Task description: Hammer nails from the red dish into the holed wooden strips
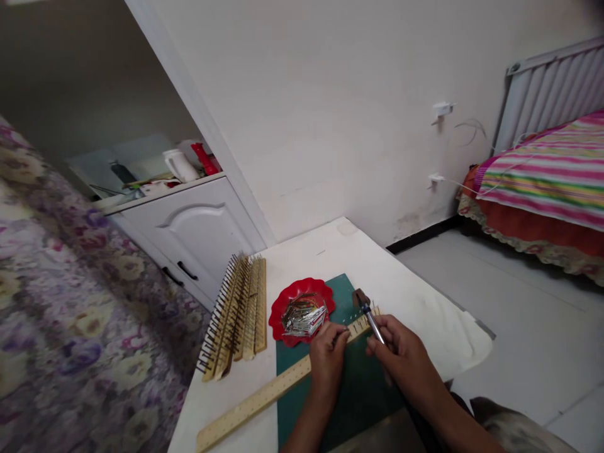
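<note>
A pale wooden strip (264,399) with rows of small holes lies slantwise over a green mat (361,390). Thin nails stand up from its far end. My left hand (328,349) is closed in a pinch at this strip, close to the standing nails; what its fingertips hold is too small to make out. In my right hand (401,349) is a small hammer (375,324) with a silver shaft, its brown head raised over the strip's far end. Beside my left hand, a red scalloped bowl (278,302) holds many loose silver nails (304,318).
Several wooden strips (248,302) bristling with nails stand on the left of the white table (396,270). A flowered curtain (117,333) and a white cabinet (189,226) are further left. A bed (542,182) with a striped cover is at the right.
</note>
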`<state>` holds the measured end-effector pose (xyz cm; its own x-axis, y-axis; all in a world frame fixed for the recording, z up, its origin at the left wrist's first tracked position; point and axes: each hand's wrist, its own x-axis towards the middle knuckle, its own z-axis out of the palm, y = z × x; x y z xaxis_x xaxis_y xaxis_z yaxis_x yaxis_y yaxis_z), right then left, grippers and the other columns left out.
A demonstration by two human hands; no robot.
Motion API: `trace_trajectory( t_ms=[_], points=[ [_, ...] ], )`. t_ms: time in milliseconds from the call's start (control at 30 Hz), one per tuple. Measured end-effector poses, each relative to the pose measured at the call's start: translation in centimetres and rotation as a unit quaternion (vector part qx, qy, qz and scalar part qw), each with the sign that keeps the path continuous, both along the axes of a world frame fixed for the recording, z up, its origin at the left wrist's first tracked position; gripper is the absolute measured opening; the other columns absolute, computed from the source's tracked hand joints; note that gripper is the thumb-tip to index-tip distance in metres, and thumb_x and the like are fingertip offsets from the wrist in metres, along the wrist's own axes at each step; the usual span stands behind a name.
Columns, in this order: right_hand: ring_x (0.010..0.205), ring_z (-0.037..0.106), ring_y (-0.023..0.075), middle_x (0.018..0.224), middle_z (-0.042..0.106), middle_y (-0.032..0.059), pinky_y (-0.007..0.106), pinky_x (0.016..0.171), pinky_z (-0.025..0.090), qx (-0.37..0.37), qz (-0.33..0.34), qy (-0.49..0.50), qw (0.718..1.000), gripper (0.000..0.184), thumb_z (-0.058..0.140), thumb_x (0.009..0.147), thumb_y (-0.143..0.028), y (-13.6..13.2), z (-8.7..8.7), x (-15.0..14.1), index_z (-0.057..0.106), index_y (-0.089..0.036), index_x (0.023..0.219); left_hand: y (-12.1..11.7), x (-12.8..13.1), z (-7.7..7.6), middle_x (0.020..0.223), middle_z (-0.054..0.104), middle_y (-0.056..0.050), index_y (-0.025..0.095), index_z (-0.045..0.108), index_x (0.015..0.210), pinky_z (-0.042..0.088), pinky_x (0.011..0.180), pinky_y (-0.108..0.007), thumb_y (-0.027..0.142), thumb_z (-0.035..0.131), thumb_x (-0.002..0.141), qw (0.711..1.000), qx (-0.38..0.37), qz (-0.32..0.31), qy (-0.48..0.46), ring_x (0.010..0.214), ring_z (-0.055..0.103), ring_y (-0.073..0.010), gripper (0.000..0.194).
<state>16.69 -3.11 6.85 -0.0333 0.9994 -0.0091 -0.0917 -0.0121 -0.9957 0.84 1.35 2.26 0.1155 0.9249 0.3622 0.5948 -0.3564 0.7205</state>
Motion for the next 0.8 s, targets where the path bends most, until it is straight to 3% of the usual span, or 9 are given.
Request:
trace_trajectory(
  t_ms=[167,433,800],
  points=[
    [0.035,0.041,0.0050,0.064,0.058,-0.0059,0.015,0.030,0.032,0.001,0.017,0.015,1.000,0.020,0.053,0.079,-0.028,0.0,-0.1,0.0,0.050,-0.019,0.097,0.1,0.2,-0.1,0.077,0.060,-0.002,0.018,0.062,0.075,0.041,0.068,-0.025,0.022,0.048,0.083,0.999,-0.005,0.007,0.034,0.074,0.056,-0.0149,0.017],
    [0.028,0.039,0.0016,0.062,0.060,-0.0067,0.014,0.029,0.028,-0.013,0.114,0.030,0.993,0.017,0.050,0.081,-0.024,-0.2,-0.5,-0.2,0.051,-0.019,0.097,0.4,0.1,-0.6,0.073,0.057,0.000,0.018,0.061,0.071,0.037,0.063,-0.023,0.021,0.049,0.082,0.998,-0.012,0.019,0.058,0.070,0.054,-0.0133,0.016],
    [0.030,0.038,0.0028,0.060,0.056,-0.0074,0.014,0.028,0.029,-0.020,0.127,-0.007,0.992,0.016,0.048,0.079,-0.019,-0.5,-0.7,-0.9,0.053,-0.019,0.094,0.7,-0.1,-1.3,0.069,0.055,0.000,0.016,0.058,0.067,0.034,0.060,-0.022,0.016,0.048,0.078,0.997,-0.010,0.030,0.072,0.066,0.051,-0.0129,0.015]
  ],
)
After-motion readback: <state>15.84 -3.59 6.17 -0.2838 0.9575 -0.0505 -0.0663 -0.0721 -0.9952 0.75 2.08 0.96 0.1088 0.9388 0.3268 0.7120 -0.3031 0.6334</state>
